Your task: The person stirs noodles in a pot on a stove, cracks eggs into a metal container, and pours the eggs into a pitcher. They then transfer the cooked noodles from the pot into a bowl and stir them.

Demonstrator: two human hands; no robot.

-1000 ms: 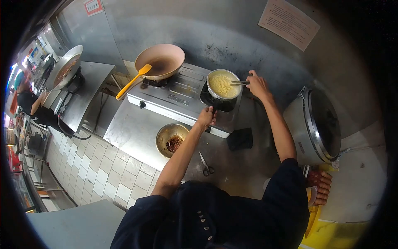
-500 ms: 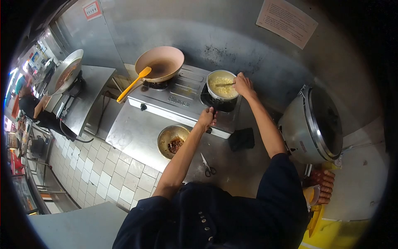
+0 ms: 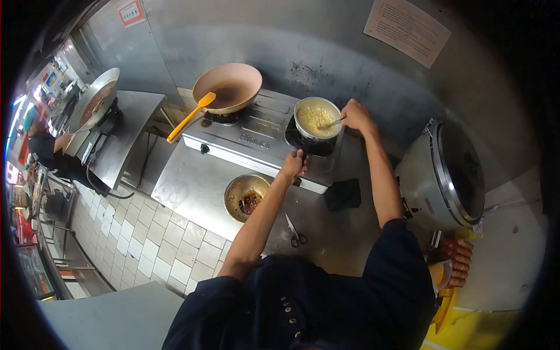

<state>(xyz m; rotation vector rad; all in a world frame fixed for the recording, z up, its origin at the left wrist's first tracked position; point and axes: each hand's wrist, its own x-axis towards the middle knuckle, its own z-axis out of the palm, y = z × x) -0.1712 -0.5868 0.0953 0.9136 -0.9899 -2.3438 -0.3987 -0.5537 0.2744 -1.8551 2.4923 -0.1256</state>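
A small steel pot (image 3: 317, 118) full of yellow noodles stands on the right burner of a steel two-burner stove (image 3: 256, 140). My right hand (image 3: 357, 115) grips a metal utensil (image 3: 332, 123) whose tip rests in the noodles at the pot's right side. My left hand (image 3: 293, 165) is closed on the pot's dark handle at the stove's front edge.
A pink pan (image 3: 227, 87) with an orange spatula (image 3: 188, 116) sits on the left burner. On the counter lie a steel bowl (image 3: 245, 196) with dark sauce, scissors (image 3: 295, 230) and a black cloth (image 3: 343, 194). A large steel rice cooker (image 3: 443, 178) stands right. Another person (image 3: 46, 149) works far left beside a wok (image 3: 93, 99).
My right hand swung left over the pot with the utensil, then back to the pot's right rim. My left hand stayed on the handle.
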